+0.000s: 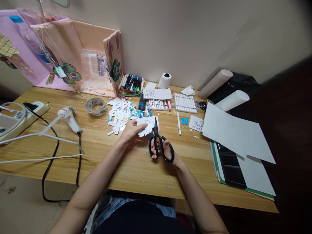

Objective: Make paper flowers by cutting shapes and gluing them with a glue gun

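Note:
My left hand (131, 130) pinches a small white paper (149, 127) with a blue flower outline drawn on it, the thumb lying on top. The black-handled scissors (162, 146) are in my right hand (163, 150), its fingers through the handle loops. Their blades point away from me and meet the right part of the paper, beside the drawn outline. The paper is held above the wooden table (136, 175). White and blue paper scraps (119, 113) lie just beyond my left hand. A blue cut-out flower (184, 121) rests to the right, near a marker (179, 123).
Behind are marker sets (185, 102), a thread spool (164, 80) and a pink box (92, 35). Clear tape (96, 106), a glue gun (70, 120), cables and a power strip (24, 120) lie left. Large white sheets (234, 130) cover folders on the right.

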`<state>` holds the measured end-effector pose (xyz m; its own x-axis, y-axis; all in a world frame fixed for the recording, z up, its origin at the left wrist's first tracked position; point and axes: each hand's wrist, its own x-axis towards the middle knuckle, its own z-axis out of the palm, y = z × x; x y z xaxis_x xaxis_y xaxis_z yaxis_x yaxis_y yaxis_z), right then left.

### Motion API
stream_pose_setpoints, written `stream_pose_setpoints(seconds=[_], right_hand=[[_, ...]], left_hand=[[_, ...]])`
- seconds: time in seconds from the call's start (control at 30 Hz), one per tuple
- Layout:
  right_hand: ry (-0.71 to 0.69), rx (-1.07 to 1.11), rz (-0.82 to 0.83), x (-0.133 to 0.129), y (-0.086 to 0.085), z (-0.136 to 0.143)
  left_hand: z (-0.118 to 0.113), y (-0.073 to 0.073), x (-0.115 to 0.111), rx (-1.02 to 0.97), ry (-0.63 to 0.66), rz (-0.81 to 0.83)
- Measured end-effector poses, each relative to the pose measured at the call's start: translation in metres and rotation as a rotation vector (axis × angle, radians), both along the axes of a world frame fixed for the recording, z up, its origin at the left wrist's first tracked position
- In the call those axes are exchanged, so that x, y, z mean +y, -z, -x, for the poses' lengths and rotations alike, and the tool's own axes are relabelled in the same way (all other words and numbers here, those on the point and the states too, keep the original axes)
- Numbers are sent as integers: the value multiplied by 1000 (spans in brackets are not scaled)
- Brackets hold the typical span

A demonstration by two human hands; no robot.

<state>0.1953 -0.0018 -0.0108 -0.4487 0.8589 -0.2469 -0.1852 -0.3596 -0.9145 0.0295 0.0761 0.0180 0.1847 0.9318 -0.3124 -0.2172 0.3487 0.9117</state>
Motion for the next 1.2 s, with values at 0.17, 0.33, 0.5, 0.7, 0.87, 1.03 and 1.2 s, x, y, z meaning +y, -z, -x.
stream_pose_setpoints(seconds=[0.17, 0.33, 0.5, 0.7, 0.87, 1.03, 1.2], right_hand=[[2, -22, -21, -3, -4, 2], [-70, -86, -57, -5, -15, 2], [-124, -119, -64, -6, -18, -1], [-128, -72, -46, -5, -6, 1], [-19, 32, -8, -4, 4, 7], [33, 40, 1, -4, 3, 9], [14, -31, -48, -6, -1, 9]], left_hand=[[11, -3, 4, 43, 92, -36], [20, -12, 5, 128, 135, -126], [23, -13, 7, 240, 121, -268], [22, -10, 9, 239, 63, -234], [9, -9, 4, -104, -7, 37], [-9, -6, -8, -293, -55, 186], [-10, -5, -12, -145, -89, 118]])
